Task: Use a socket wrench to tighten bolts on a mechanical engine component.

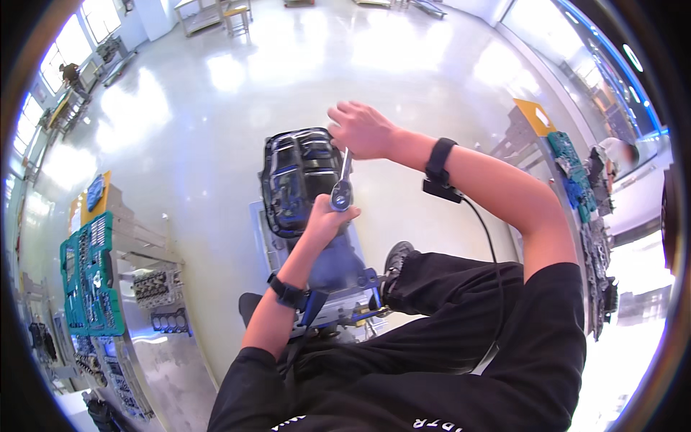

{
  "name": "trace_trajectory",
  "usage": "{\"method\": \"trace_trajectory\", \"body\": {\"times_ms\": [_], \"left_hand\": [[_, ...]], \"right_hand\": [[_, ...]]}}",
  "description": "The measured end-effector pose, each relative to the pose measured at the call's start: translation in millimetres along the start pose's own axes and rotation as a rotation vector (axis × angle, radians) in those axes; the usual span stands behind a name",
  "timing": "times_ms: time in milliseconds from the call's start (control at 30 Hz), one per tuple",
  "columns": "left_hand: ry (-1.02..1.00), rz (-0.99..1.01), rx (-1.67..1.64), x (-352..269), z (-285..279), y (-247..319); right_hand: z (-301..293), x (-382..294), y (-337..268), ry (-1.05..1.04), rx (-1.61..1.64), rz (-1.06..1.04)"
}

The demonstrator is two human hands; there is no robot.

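A black oil pan [294, 175] lies uppermost on an engine block in front of me, its ribbed underside facing up. A chrome ratchet wrench [342, 186] is at the pan's right edge, its head towards me and its handle pointing away. My left hand [325, 220] grips around the ratchet head from below, thumb out to the right. At the handle's far end, my right hand [360, 129] is closed over the grip, with its fingers slightly blurred. The socket and whatever fastener lies under the head are hidden by my left hand.
The engine sits on a wheeled stand [337, 313] between my legs. A table at left bears a green socket set case [92, 275], a cylinder head [156, 286] and a gasket [170, 321]. Another green case [572, 173] and metal parts line the right side. People are nearby.
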State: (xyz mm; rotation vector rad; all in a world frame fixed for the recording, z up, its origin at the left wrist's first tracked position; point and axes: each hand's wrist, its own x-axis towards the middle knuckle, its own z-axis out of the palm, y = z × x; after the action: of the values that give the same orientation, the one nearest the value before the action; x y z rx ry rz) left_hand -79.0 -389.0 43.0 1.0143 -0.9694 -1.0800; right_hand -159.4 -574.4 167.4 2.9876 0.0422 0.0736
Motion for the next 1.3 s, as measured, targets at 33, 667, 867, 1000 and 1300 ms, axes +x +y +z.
{"method": "trace_trajectory", "body": {"times_ms": [33,667,867,1000,1300], "left_hand": [[0.005,0.01,-0.001,5,3,-2],[-0.095,0.041,-0.115,22,-12,29],[0.215,0.139,-0.327,25,1,68],[0.207,0.287,-0.363,17,-23,92],[0.377,0.223,-0.158,-69,-52,90]], "right_hand": [[4,16,6,0.232,-0.179,-0.045],[-89,-11,-106,-0.533,0.017,0.133],[-50,-19,-50,-0.407,0.017,0.437],[15,-21,-57,-0.611,0.407,0.394],[85,-6,-121,-0.344,0.112,0.153]]}}
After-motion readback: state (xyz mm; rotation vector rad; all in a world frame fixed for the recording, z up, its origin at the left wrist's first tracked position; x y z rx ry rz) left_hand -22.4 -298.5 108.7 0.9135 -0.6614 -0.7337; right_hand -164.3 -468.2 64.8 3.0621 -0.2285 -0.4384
